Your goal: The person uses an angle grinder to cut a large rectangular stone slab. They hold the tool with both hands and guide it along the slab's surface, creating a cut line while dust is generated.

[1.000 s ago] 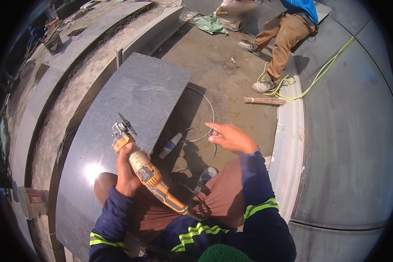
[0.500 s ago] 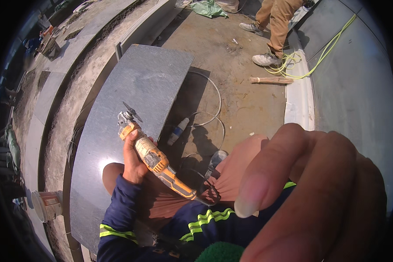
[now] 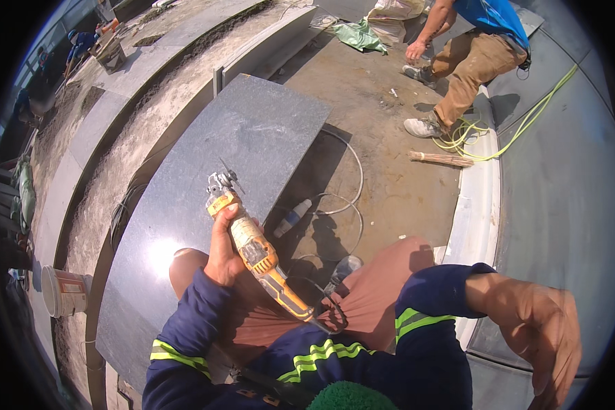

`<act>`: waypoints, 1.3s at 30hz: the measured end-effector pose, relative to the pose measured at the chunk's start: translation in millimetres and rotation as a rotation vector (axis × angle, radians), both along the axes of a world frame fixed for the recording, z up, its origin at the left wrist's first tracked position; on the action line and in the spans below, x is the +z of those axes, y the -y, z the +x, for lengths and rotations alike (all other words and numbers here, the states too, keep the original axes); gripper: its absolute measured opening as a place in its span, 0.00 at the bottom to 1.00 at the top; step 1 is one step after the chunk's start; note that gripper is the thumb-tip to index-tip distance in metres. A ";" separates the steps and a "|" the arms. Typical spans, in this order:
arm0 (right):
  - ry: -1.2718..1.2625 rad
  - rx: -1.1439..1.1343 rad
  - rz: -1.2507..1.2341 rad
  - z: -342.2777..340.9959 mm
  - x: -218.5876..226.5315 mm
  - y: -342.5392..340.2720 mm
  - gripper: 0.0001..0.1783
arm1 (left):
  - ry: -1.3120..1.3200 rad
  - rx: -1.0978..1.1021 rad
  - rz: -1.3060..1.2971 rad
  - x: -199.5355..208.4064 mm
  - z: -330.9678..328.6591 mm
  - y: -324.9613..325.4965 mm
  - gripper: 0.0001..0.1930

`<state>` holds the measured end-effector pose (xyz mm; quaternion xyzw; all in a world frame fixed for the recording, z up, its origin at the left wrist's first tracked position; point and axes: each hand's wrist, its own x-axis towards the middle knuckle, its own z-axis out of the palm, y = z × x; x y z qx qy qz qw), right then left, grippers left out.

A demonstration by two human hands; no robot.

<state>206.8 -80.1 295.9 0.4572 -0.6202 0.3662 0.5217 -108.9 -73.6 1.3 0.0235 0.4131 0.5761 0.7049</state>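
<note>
My left hand [image 3: 227, 246] is wrapped round the body of a yellow and black angle grinder [image 3: 256, 253]. The grinder slants across my lap, its thin disc pointing up and away over a large grey slab [image 3: 246, 123]. From its lower end a dark cord [image 3: 333, 321] loops beside my knee. Off to the right, above dark panels, my right hand [image 3: 543, 328] hangs from the wrist with loosely bent fingers pointing down. Nothing shows in it, though its palm is partly hidden. A white bottle with a blue label [image 3: 292, 217] lies by the slab's right edge.
A person in a blue shirt [image 3: 488, 27] bends at the far right, beside a yellow-green hose [image 3: 526, 130] and a bundle of thin sticks [image 3: 441, 159]. A grey cable [image 3: 359, 171] curls over the ground. A white bucket [image 3: 65, 292] stands left of the slab.
My right hand has dropped away from close to the camera to the lower right. The view has shifted, showing more of the other person. My left hand keeps hold of the angle grinder.
</note>
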 end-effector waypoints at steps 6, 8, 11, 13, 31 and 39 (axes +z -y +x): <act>0.152 -0.447 -0.404 5.1 -28.4 -9.6 0.13 | -0.047 -0.023 -0.011 2.4 1.7 0.9 0.23; 0.156 -0.463 -0.426 3.6 -34.5 -12.3 0.14 | -0.060 -0.027 -0.013 1.0 -1.7 0.4 0.23; 0.160 -0.498 -0.469 10.4 -38.9 -17.5 0.16 | -0.035 -0.005 -0.036 1.9 -2.4 -1.0 0.22; 0.198 -0.549 -0.476 17.2 -39.2 -20.2 0.18 | -0.029 -0.007 -0.048 1.8 1.0 -1.2 0.23; 1.847 -1.090 -1.185 130.2 -290.0 -201.2 0.31 | -0.076 0.047 -0.047 9.5 4.0 1.4 0.22; 1.640 -1.179 -1.012 120.6 -260.9 -188.7 0.29 | -0.095 0.002 -0.040 8.5 2.9 -0.2 0.25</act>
